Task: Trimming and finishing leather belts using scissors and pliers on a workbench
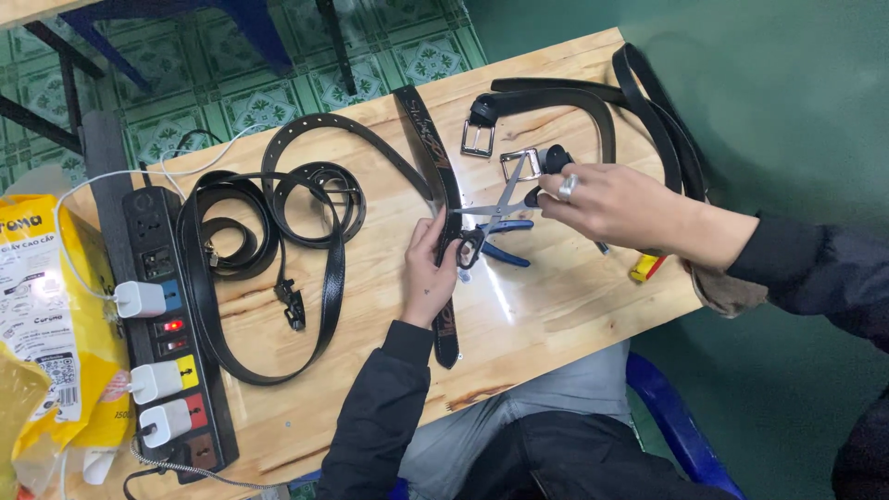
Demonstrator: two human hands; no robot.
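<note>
— What sits by the power strip (pixel 171 324)?

— A yellow bag (pixel 42 333) with printed panels lies just left of it, at the table (pixel 556 306) edge. Three white chargers (pixel 153 380) are plugged into the strip.

— And the hands?

— Well right of the strip, the left hand (pixel 429 273) lies on a dark patterned belt (pixel 435 176), thumb and fingers drawn together around it, pressing it to the wood. The right hand (pixel 616 204) holds scissors (pixel 505 199) by the black handles, fingers curled through them, blades part open, tips pointing at the belt.

— Anything else?

— Blue-handled pliers (pixel 505 243) lie under the scissors. Black belts coil right beside the strip; a loose buckle (pixel 478 139) lies farther right, past the patterned belt.
</note>
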